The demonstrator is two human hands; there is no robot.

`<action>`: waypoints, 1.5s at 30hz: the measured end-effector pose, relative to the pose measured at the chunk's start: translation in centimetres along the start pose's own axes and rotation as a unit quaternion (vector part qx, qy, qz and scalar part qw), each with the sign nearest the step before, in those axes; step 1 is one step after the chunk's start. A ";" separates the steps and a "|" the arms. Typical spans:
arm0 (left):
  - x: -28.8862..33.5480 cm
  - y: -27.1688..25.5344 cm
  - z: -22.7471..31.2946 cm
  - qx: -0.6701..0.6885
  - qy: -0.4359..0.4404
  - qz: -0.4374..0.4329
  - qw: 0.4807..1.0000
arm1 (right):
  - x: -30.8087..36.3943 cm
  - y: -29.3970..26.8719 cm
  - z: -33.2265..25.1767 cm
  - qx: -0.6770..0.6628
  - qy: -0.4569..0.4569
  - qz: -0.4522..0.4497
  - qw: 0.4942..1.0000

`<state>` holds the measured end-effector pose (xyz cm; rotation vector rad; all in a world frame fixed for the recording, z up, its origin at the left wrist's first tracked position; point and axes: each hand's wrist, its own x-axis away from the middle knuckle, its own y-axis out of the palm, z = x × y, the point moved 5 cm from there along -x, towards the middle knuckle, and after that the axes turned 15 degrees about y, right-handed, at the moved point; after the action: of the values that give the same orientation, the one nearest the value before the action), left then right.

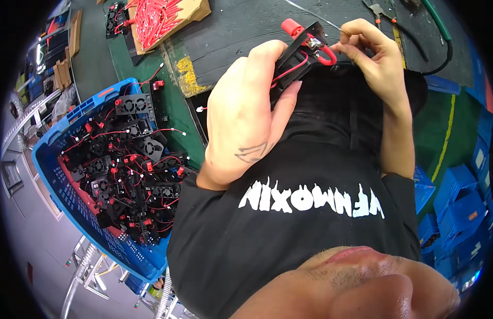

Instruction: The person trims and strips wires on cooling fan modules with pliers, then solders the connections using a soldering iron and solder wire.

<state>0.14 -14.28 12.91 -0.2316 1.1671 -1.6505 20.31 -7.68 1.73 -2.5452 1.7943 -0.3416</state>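
Note:
My left hand [243, 101] is wrapped round a black plastic fan housing [281, 77], holding it tilted above my lap near the bench edge. A red terminal knob [292, 28] sticks up from the part, and bare metal shows beside it. A thick red wire [327, 57] loops out of its side towards my right hand [374, 64]. That hand is closed in a pinch close to the loop; what lies between the fingertips is too small to make out. A thin silvery strand [313, 15] runs from the bench's far side to those fingers.
At left stands a blue crate [49, 165] heaped with similar fan housings [150, 149]. A cardboard tray [196, 13] of red wire pieces [153, 21] sits on the dark bench [230, 32]. Pliers [378, 10] and a green hose [437, 21] lie far right; blue bins [459, 196] stand right.

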 end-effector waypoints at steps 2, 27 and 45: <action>-0.4 -0.1 0.2 -0.006 0.010 -0.003 1.000 | 0.0 0.5 -0.5 0.025 -0.024 0.027 0.999; -4.1 -11.4 -24.0 0.093 -0.199 0.057 0.974 | 0.3 -0.7 -0.3 -0.001 -0.012 0.110 0.994; -5.5 -16.6 -32.5 -0.462 0.036 -0.023 0.886 | 4.1 0.9 1.1 -0.062 -0.009 0.157 0.986</action>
<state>-28.95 8.34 11.44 -0.8017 1.9538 -1.0201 20.95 -11.99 1.26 -2.2711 2.2306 -0.2043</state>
